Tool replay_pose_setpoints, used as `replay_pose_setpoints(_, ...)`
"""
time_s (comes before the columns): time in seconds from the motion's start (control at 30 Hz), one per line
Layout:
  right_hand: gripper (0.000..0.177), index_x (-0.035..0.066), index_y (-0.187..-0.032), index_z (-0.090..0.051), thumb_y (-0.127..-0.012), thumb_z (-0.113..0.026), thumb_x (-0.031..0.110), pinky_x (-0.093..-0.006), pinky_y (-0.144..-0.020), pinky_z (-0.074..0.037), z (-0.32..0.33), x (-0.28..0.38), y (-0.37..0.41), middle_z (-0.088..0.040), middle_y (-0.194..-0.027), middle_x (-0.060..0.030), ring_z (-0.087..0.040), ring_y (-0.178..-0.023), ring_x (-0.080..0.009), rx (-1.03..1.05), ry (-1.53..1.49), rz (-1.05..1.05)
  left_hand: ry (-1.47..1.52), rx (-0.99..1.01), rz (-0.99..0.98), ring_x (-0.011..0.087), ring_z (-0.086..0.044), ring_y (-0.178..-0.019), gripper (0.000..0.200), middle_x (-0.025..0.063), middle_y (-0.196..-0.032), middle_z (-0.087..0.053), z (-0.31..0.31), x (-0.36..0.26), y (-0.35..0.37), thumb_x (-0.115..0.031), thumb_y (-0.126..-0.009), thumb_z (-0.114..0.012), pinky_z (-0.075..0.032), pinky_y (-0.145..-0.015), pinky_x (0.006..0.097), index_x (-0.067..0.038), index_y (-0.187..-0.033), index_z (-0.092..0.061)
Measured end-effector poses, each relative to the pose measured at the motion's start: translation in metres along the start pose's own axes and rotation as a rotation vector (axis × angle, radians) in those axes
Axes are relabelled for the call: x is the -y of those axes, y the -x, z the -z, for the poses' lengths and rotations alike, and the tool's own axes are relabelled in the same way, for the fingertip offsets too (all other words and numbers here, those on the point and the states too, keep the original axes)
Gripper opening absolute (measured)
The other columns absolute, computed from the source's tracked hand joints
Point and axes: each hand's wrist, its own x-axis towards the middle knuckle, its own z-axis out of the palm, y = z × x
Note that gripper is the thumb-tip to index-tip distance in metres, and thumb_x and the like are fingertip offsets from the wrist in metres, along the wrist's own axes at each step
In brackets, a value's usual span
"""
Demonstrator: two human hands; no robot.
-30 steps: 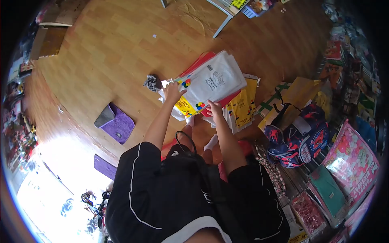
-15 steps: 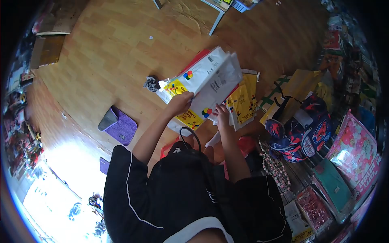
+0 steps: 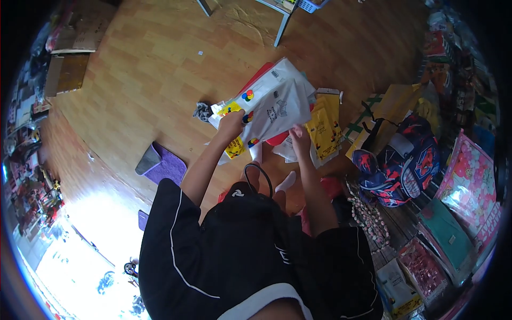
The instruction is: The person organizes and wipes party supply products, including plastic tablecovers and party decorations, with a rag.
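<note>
Flat packaged plastic table covers, white with yellow label strips and coloured dots, are held above the floor in front of me. My left hand is closed round their left edge, near the yellow labels. At the lower right edge, my right hand has its fingers closed against the packets. Red and teal edges show from behind the white ones. More yellow packets lie just beyond my right hand, partly covered by those I hold.
A grey crumpled cloth and a folded purple mat lie on the wood floor. To the right are a cardboard box, a patterned backpack and several packaged goods. A metal-legged table stands ahead.
The front white packet has swung down and now lies flatter over the others, covering much of the yellow labels. My right hand has moved slightly up and right along the packets' edge.
</note>
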Motion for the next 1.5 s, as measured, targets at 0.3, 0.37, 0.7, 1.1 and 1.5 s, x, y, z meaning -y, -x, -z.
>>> replay_pose_setpoints(0.3, 0.043, 0.011, -0.107, -0.054, -0.066, -0.064, 0.019, -0.0382, -0.074, -0.043, 0.034, 0.233, 0.048, -0.056, -0.09, -0.017, -0.053, -0.084, -0.0338, 0.381, 0.778, 0.813, -0.398, 0.04, -0.701, 0.0247, -0.059, -0.066, 0.015, 0.0092, -0.075, -0.057, 0.116, -0.135, 0.073, -0.007, -0.07, -0.053, -0.045, -0.055, 0.0361, -0.008, -0.085, -0.055)
replay_pose_setpoints(0.37, 0.031, 0.007, -0.097, -0.058, -0.069, -0.062, 0.019, -0.0357, -0.055, -0.044, 0.05, 0.244, 0.072, -0.056, -0.07, -0.0195, -0.053, -0.062, -0.0339, 0.465, 0.561, 0.613, -0.52, 0.168, -0.788, 0.0234, -0.059, -0.071, 0.011, 0.0077, -0.076, -0.057, 0.154, -0.167, 0.099, -0.009, -0.071, -0.053, -0.045, -0.067, 0.0343, -0.005, -0.082, -0.054)
replay_pose_setpoints(0.7, 0.03, 0.001, -0.104, -0.053, -0.075, -0.062, 0.004, -0.0239, -0.073, -0.043, 0.186, 0.281, 0.186, -0.059, -0.093, -0.0017, -0.055, -0.08, -0.0112, 0.114, -0.276, 0.304, 1.018, -0.604, -0.857, 0.0242, -0.041, -0.114, 0.052, 0.013, -0.122, -0.045, 0.282, -0.189, 0.147, -0.035, -0.085, -0.047, -0.032, -0.095, 0.0339, -0.002, -0.124, -0.038)
replay_pose_setpoints(1.1, 0.031, 0.003, -0.11, -0.048, -0.081, -0.058, 0.011, -0.0274, -0.083, -0.041, 0.314, 0.195, 0.344, -0.054, -0.102, -0.0035, -0.052, -0.093, -0.0138, -0.394, -0.771, 0.255, 1.167, 0.526, -0.891, 0.0152, -0.057, -0.088, 0.036, 0.0095, -0.098, -0.059, 0.112, -0.399, 0.196, -0.026, -0.088, -0.047, -0.044, -0.079, 0.0274, 0.004, -0.108, -0.05)
replay_pose_setpoints(1.5, 0.03, 0.003, -0.114, -0.042, -0.088, -0.047, 0.016, -0.02, -0.07, -0.035, 0.33, 0.121, 0.509, -0.045, -0.086, 0.0037, -0.041, -0.078, -0.0058, -1.114, -0.366, 0.357, 1.298, 1.106, -0.863, 0.0176, -0.059, -0.08, 0.022, 0.0086, -0.091, -0.061, -0.04, -0.583, 0.244, -0.015, -0.084, -0.052, -0.048, -0.071, 0.0262, 0.002, -0.098, -0.054)
